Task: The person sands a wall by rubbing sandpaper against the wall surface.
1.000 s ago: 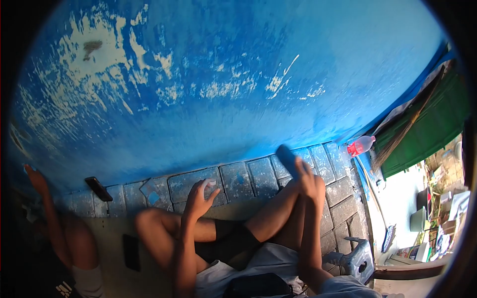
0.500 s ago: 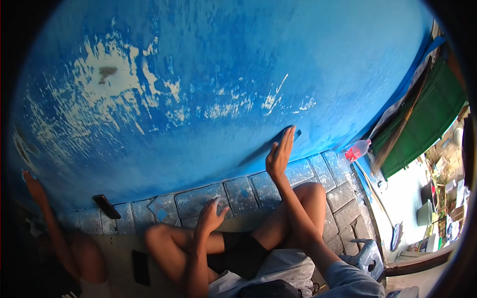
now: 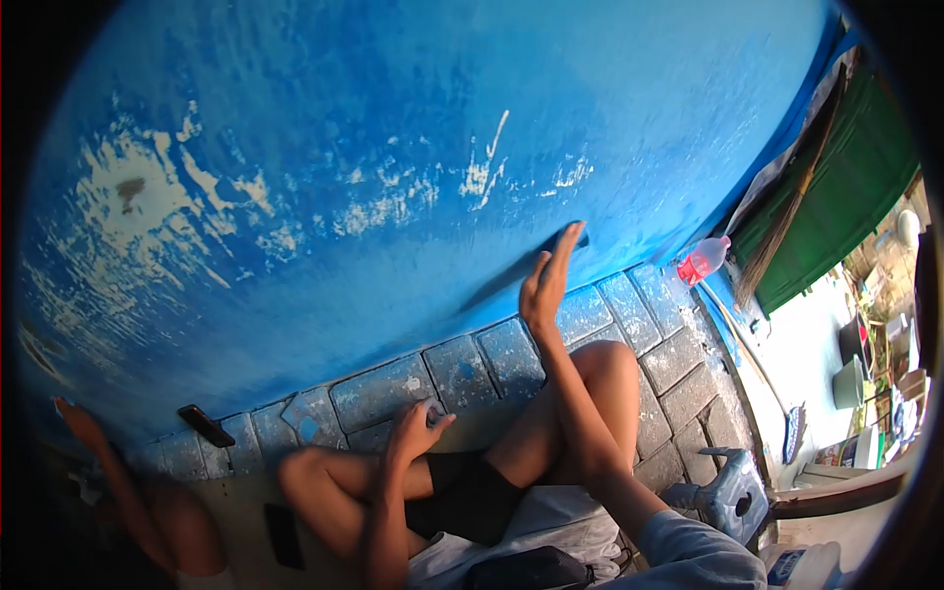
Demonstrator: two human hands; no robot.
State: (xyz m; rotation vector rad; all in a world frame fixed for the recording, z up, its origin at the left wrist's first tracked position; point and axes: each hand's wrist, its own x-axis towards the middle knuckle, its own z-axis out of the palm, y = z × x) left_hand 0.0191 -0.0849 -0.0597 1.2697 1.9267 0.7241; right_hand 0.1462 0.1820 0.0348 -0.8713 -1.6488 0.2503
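My right hand is raised to the blue wall, its fingers straight and together. A small dark flat piece shows at the fingertips, pressed against the wall; its kind is mostly hidden. Over my lap, my left hand is curled around a small pale grey piece that is too small to name. White patches of bare wall show where the paint is flaked, mainly at the left.
At the left, another person's hand touches the wall. A phone leans at the wall's foot on paving blocks. To the right are a plastic bottle, a broom, a green sheet and a blue-grey stool.
The view has shifted, so the wall marks sit further left. My right hand stays at the wall with its fingers turned more edge-on. My left hand remains over my lap.
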